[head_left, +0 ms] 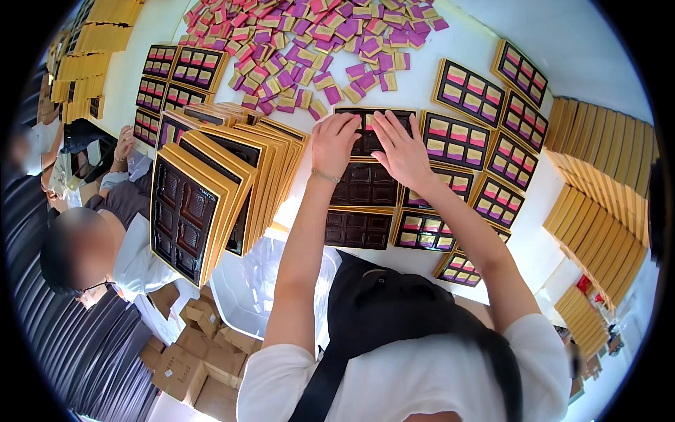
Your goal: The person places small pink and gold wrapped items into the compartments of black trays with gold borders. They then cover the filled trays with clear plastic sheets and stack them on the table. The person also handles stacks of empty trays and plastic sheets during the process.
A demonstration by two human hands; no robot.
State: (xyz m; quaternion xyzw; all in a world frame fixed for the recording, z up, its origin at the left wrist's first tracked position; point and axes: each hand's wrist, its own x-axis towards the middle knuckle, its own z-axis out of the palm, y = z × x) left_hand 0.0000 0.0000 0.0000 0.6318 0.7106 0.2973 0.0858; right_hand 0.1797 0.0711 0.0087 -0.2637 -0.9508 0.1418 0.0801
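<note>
on the white tabletop lies a gold-rimmed black six-cell tray; the left hand curls over its left end, grip impossible to tell; the right hand spreads unclenched across it, a pink-and-gold packet between them.

Packing workshop with stacked trays.

I hold my bare left hand palm down, fingers close together and bent, a thin bracelet circling its wrist; my bare right hand is just beside it, fingers extended, thumb apart, both bare forearms angled forward
</note>
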